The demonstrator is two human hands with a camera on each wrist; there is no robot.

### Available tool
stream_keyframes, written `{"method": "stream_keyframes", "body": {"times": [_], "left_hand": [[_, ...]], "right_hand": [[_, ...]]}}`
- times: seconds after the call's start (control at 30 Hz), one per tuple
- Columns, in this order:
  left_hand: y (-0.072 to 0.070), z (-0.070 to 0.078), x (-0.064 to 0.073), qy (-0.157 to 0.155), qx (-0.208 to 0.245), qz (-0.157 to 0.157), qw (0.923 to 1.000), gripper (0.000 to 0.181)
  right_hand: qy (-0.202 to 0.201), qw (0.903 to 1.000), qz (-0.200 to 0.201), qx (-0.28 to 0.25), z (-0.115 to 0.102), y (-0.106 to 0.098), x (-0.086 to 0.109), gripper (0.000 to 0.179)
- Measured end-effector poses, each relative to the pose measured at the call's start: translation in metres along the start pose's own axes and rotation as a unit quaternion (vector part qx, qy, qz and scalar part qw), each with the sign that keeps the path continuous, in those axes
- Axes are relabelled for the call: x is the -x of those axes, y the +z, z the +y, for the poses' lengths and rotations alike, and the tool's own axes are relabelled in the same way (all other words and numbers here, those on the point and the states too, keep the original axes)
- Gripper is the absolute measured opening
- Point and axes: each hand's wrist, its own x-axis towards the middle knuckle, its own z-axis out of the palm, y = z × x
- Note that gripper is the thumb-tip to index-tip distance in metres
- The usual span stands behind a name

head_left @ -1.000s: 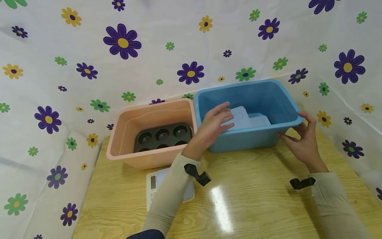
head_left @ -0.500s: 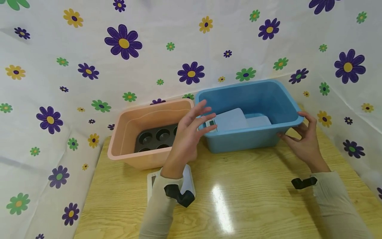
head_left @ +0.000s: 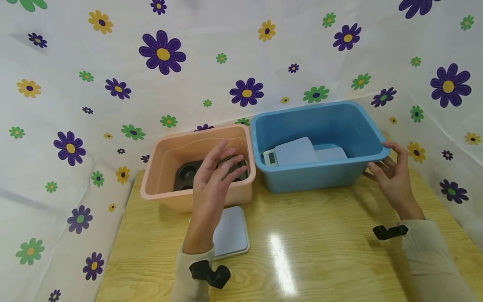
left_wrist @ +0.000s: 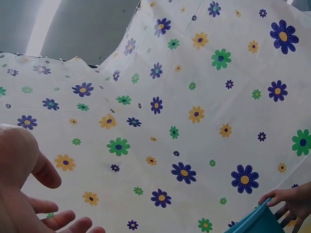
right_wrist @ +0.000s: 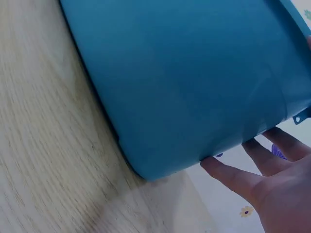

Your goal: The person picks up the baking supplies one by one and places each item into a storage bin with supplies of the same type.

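Note:
My left hand (head_left: 211, 188) is raised in front of the peach bin (head_left: 166, 195), fingers loosely spread and nothing held. It hides part of a dark muffin tin (head_left: 185, 173) lying in that bin. At the right front corner of the blue bin (head_left: 309, 178), my right hand (head_left: 394, 178) grips the rim; in the right wrist view several fingertips (right_wrist: 211, 162) touch the bin's wall. Inside the blue bin lies a white kitchen scale (head_left: 296, 151) with a small display, and a second pale flat piece (head_left: 332, 154) beside it. Another kitchen scale (head_left: 232, 230) rests on the table, partly behind my left forearm.
Both bins stand side by side at the back of the wood-grain table (head_left: 320, 243). A flower-printed white sheet (head_left: 211, 37) hangs behind and along the sides. Each wrist bears a black camera mount (head_left: 209, 272).
My left hand has moved left from over the blue bin to in front of the peach bin, uncovering the scale's display. My right hand keeps to the blue bin's corner.

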Motion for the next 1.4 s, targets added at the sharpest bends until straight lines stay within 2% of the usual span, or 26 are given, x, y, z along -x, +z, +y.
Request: {"method": "stream_keyframes", "body": {"times": [0.3,0.47,0.57,0.7,0.87,1.03,1.17,1.27,1.4], "left_hand": [[-0.031,-0.007,0.025,0.003,0.015,0.044,0.9989,0.048],[-0.057,-0.005,0.036,0.012,0.027,0.081,0.9963,0.047],[-0.071,-0.003,0.044,0.019,0.03,0.102,0.9941,0.044],[-0.085,-0.002,0.053,0.013,0.025,0.129,0.9913,0.043],[-0.1,-0.003,0.064,-0.004,0.016,0.176,0.9843,0.043],[-0.115,-0.006,0.073,-0.005,0.024,0.224,0.9744,0.041],[-0.126,-0.01,0.076,-0.012,0.032,0.243,0.9696,0.04],[-0.132,-0.015,0.078,-0.026,0.014,0.255,0.9665,0.039],[-0.14,-0.025,0.08,-0.053,-0.03,0.278,0.9587,0.036]], "right_hand": [[0.054,0.9973,0.043,0.028,-0.008,0.007,-0.008,0.049],[0.087,0.9938,0.04,0.056,-0.013,0.007,-0.014,0.047],[0.092,0.9944,0.028,0.043,-0.015,0.003,-0.017,0.045],[0.083,0.9965,0.009,-0.001,-0.015,-0.005,-0.021,0.041],[0.089,0.9954,0.008,-0.034,-0.012,-0.006,-0.023,0.039],[0.089,0.9953,0.022,-0.03,-0.01,-0.001,-0.015,0.043],[0.08,0.9962,0.019,-0.03,-0.012,0.001,-0.011,0.044],[0.085,0.9958,0.011,-0.033,-0.016,0.0,-0.01,0.043],[0.101,0.9945,0.002,-0.025,-0.019,-0.002,-0.012,0.042]]}}
